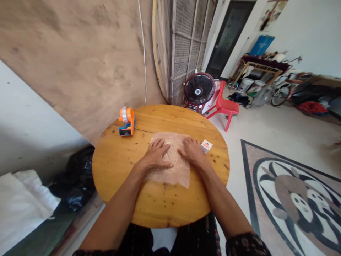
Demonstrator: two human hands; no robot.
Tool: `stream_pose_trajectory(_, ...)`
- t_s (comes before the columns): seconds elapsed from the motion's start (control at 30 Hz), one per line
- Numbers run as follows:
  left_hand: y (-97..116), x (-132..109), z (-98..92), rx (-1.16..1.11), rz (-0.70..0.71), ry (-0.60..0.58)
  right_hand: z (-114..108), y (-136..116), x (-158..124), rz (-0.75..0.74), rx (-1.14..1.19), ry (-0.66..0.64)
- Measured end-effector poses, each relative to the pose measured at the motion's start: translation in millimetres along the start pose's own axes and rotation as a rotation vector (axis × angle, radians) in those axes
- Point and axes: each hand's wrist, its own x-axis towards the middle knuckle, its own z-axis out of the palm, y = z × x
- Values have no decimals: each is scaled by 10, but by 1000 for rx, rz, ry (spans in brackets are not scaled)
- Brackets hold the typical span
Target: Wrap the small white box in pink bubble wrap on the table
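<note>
Where the round wooden worktop [160,206] curves nearest the person, a broad band of bare wood lies between its edge and the sheet of bubble wrap [179,173], leaving both forearms free room. The bubble wrap lies flat at the middle of the worktop, its near corner well inside the rim. The left hand [157,155] and the right hand [192,151] rest on it side by side, palms down, fingers spread flat, gripping nothing. Just beside the right hand, at the wrap's right edge, sits a small white box [206,145] with a red mark. It is the only thing close on that side, and the rim lies near behind it. To the far left, well apart from the wrap, an orange and blue tape dispenser [127,122] stands near the rim by the plywood wall [80,71]. Beyond the worktop, a red fan [199,90] and a red plastic chair [226,107] stand on the floor.
</note>
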Motion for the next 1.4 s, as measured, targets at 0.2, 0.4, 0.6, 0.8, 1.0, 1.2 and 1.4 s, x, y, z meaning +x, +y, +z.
stream_pose_trajectory(0.2, -20, 17, 22, 13, 14, -2, -95, -42, -9, -84, 97, 172)
stream_pose_trajectory(0.4, -9, 4, 4, 12, 38, 18, -178, -146, -34, -186, 77, 62)
stream_pose_trajectory(0.6, -8, 6, -6, -7, 31, -6, -224, -24, -53, -7, -47, -114)
stream_pose_trajectory(0.8, 81, -62, -58, 18, 141, 86, -205, 23, -61, 5, -55, -110)
stream_pose_trajectory(1.0, 96, -32, 2, 7, 129, 2, -179, 90, -48, -28, -42, -64)
stream_pose_trajectory(1.2, 76, -12, 26, -4, 120, -16, -203, 155, -30, -10, 59, 3)
stream_pose_trajectory(1.4, 99, -21, -3, -26, 104, -32, -380, 235, -78, 74, 103, 49)
